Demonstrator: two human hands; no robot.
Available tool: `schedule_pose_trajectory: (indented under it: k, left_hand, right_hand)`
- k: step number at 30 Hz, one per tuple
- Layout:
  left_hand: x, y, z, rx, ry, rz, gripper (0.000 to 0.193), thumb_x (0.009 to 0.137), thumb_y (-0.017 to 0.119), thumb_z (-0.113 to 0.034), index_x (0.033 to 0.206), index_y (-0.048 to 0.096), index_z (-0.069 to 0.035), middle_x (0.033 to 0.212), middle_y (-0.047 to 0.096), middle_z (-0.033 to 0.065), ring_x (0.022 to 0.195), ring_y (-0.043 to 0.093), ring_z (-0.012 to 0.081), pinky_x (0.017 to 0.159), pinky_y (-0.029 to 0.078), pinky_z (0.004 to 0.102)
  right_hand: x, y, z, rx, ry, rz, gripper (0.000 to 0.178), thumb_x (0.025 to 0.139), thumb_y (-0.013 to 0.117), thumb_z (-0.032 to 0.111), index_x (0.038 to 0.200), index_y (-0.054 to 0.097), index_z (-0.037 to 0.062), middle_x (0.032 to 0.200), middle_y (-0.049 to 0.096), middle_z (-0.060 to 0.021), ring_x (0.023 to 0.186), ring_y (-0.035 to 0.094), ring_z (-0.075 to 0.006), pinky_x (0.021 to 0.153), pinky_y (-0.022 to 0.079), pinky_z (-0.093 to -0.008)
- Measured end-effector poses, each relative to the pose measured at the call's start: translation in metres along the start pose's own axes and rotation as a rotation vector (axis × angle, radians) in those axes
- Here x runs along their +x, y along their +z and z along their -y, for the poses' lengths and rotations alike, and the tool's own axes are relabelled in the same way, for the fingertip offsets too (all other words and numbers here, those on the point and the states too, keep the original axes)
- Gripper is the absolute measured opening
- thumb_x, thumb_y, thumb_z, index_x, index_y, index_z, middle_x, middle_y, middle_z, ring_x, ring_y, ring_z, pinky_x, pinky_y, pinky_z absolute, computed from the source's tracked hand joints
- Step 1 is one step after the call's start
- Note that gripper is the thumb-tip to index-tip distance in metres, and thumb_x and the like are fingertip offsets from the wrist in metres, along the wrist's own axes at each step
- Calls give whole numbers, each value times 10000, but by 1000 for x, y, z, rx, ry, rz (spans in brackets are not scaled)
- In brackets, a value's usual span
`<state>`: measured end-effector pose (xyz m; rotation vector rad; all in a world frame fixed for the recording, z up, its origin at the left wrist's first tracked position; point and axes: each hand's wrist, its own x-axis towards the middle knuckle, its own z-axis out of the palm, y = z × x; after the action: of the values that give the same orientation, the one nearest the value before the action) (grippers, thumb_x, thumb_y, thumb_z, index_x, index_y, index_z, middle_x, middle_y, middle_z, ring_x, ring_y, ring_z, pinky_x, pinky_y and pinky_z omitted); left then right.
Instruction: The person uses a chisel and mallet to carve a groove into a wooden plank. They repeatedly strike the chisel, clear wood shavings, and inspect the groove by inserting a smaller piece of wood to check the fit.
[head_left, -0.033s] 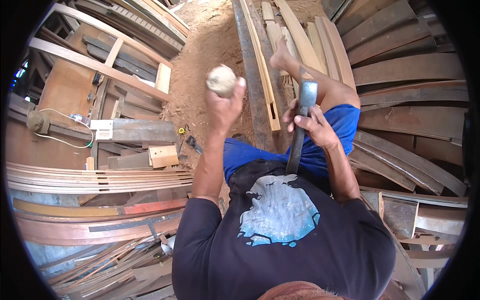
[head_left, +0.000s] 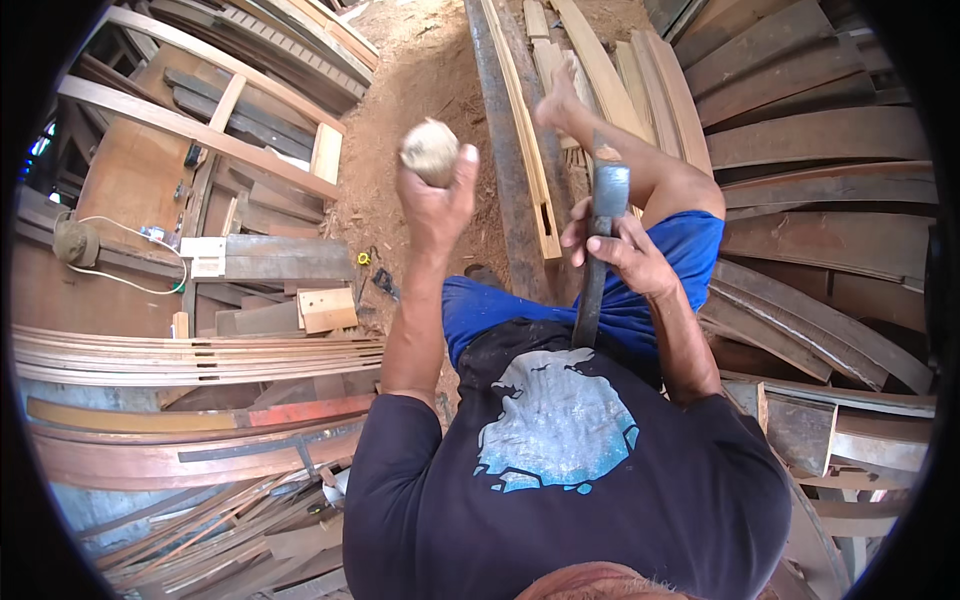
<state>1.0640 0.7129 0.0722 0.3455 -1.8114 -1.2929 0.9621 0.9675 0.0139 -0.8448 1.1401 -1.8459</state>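
My left hand (head_left: 432, 208) is raised over the sawdust-covered ground, its fingers closed around a round pale wooden piece (head_left: 430, 152). Only the rounded end shows above the thumb; whatever lies below it is hidden. In my right hand (head_left: 632, 256) is a long dark tool (head_left: 610, 190) with a blue-grey, block-like upper end. Its shaft runs down toward my waist, in front of my blue shorts. The two held things are apart. Between my hands lies a long light wooden bar (head_left: 536, 175) with a narrow slot near its close end.
Pale planks (head_left: 665, 100) lie beyond my bent leg. Curved boards (head_left: 820, 240) are stacked along the right. At the left stand a wooden frame (head_left: 225, 105), stacked slats (head_left: 200, 358) and a small wooden block (head_left: 326, 309). A yellow-and-black item (head_left: 364, 258) lies on the ground.
My left hand has shifted slightly left and up with the round wooden piece. My right hand and the dark tool have barely moved.
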Motion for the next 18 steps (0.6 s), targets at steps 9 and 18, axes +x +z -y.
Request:
schedule_pose_trajectory:
  k: [9,18]
  left_hand:
    - [2,-21,23,-162,71,37,244,1032,656,-161,1221,541,-57,915,671,34,763,631,97,703,533,250]
    - [1,23,60,-185,-33,114,143,994,693,-103,1089,621,-22,923,681,39,769,625,95,719,526,267]
  right_hand:
    - [9,3,-28,156,201,241,377,925,762,364,985,646,11,782,712,-119,724,696,-207,728,551,-333]
    - [66,-7,35,-278,-88,-249,308,945,783,278,1013,690,-8,806,677,-39,708,610,-103,663,489,-265]
